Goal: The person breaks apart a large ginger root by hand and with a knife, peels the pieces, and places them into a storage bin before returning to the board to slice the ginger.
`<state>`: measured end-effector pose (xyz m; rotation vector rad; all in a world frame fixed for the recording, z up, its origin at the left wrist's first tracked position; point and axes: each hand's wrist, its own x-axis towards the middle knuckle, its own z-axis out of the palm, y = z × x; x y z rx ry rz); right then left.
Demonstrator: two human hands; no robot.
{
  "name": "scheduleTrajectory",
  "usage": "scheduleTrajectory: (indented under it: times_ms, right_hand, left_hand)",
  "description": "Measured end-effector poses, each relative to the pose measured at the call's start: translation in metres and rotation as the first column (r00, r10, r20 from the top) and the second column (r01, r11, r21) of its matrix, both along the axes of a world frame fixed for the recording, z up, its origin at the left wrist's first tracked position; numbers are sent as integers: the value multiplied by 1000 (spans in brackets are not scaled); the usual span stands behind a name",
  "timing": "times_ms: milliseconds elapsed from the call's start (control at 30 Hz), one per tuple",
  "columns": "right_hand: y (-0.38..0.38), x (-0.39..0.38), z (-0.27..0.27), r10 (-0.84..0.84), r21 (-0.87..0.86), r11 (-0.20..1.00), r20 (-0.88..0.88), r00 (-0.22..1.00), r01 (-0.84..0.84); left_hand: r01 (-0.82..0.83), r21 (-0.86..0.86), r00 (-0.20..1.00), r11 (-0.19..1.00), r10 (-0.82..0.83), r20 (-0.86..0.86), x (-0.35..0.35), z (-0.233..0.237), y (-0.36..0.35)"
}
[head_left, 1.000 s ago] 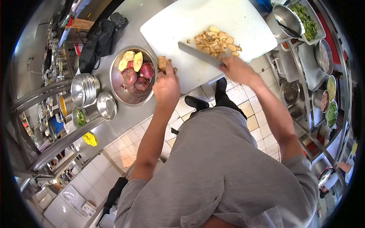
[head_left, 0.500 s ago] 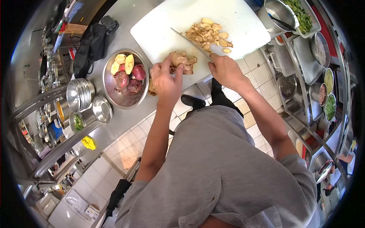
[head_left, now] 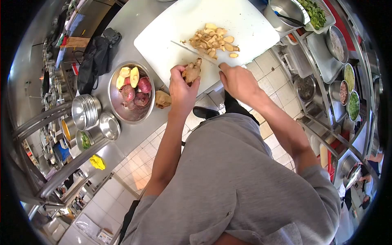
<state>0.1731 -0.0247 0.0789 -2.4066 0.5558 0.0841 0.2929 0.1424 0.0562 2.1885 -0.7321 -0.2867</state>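
Observation:
My left hand (head_left: 182, 90) grips a knobbly piece of ginger root (head_left: 191, 72) over the near edge of a white cutting board (head_left: 163, 36). My right hand (head_left: 240, 83) is closed around the handle of a knife (head_left: 195, 52), whose blade points left across the board, just beyond the ginger and apart from it. Behind the blade lies a pile of ginger peelings and slices (head_left: 212, 38). A second ginger root (head_left: 163, 99) rests on the steel counter, left of my left hand. Beside it, a perforated metal bowl (head_left: 114, 100) holds red onions (head_left: 128, 93) and peeled yellowish pieces (head_left: 134, 76).
Stacked metal bowls (head_left: 83, 112) and a yellow cloth (head_left: 97, 162) sit at the left. A black bag (head_left: 93, 65) lies behind the perforated bowl. At the right, a metal pot (head_left: 279, 16), a basket of greens (head_left: 313, 14) and a rack (head_left: 322, 118) with food containers stand close.
My left hand has turned the ginger from lying sideways to more upright. The knife has come down slightly toward me, and the second ginger root now shows more fully.

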Motion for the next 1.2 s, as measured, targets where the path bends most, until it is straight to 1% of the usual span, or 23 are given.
scheduleTrajectory:
  times_ms: [67,133,167,200,233,300,333,433,533,633,733,833,900,933,1000,1033,1067,1100,1200]
  right_hand:
    - [8,-21,26,33,19,999,7,999,-33]
    - [16,-37,43,62,2,998,-23,998,-62]
    - [19,-43,50,75,-7,997,-39,996,-75]
    - [22,-48,54,128,-76,989,8,992,-127]
    - [23,-50,56,152,-84,985,-28,988,-154]
    - [24,-51,60,198,-96,974,-101,975,-207]
    - [23,-52,63,200,-94,973,-107,974,-210]
    - [20,-52,71,205,-77,973,-132,970,-217]
    - [16,-51,74,209,-46,975,-159,965,-219]
    - [12,-45,77,231,-39,970,-164,959,-241]
    - [14,-21,72,250,-56,963,-170,953,-263]
    - [17,4,59,292,-100,947,-129,948,-305]
    - [18,14,48,315,-155,932,-108,943,-329]
    - [15,19,31,328,-175,925,-81,941,-337]
    - [7,29,-10,350,-220,912,-25,937,-346]
    - [1,37,-16,287,-199,938,-10,958,-283]
    - [-3,43,-24,247,-163,955,-13,969,-246]
    - [2,43,-27,208,-109,972,-28,978,-210]
    - [-1,32,-15,218,-36,975,13,976,-217]
  left_hand:
    - [-26,3,999,1000,26,24,-4,0,0]
    - [-35,10,997,999,34,69,-5,3,-3]
    - [-17,54,999,998,14,41,-5,2,-3]
    - [3,97,1000,995,-5,12,-3,0,0]
    - [25,138,1000,990,-23,-18,-2,-3,1]
    - [78,201,994,976,-91,56,1,-8,4]
    - [101,233,988,967,-125,91,1,-10,4]
    - [103,202,974,974,-140,180,0,-8,1]
    - [167,164,914,972,-215,344,3,-10,-1]
    - [155,174,970,972,-183,157,2,-9,1]
    - [55,208,992,977,-78,103,-7,1,-4]
    - [26,153,999,988,-22,-28,-6,0,-1]
    - [28,209,999,977,-23,-28,-5,2,-2]
    - [29,236,999,971,-23,-28,-7,3,-2]
    - [-3,138,999,990,-3,43,-16,-5,1]
    - [-6,77,995,997,-2,99,-10,-9,-2]
    - [3,26,997,1000,-5,82,-9,-14,2]
    - [6,31,997,1000,-8,79,-10,-15,6]
    - [14,41,997,999,-17,71,-4,-12,6]
